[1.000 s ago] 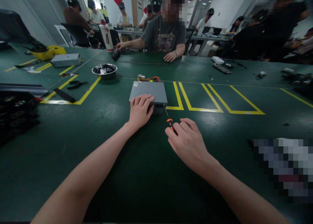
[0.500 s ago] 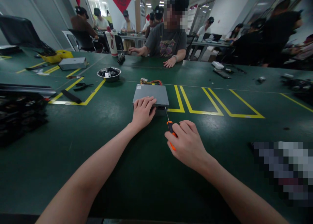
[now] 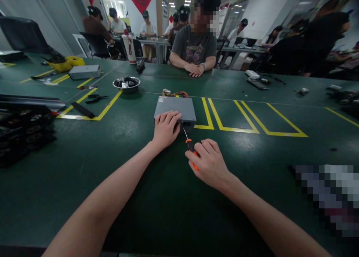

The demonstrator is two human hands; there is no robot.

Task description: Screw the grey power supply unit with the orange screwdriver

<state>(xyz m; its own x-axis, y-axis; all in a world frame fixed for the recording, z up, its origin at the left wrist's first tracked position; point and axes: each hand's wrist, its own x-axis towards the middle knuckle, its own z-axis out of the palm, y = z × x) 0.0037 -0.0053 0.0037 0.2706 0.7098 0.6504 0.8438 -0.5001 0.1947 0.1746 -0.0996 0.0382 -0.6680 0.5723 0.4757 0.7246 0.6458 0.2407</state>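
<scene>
"What changed?"

"My right hand [image 3: 209, 163], closed round the orange-and-black screwdriver [image 3: 190, 146], moved its tip left: another working spot, apparently."

"Grey metal box [image 3: 179, 105]?"

"On the green table [image 3: 174, 204], under my half-open left hand [image 3: 166, 130]."

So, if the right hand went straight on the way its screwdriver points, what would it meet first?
Likely the near side of the grey metal box, screwdriver first, close beside the left hand; whether the tip touches is unclear.
</scene>
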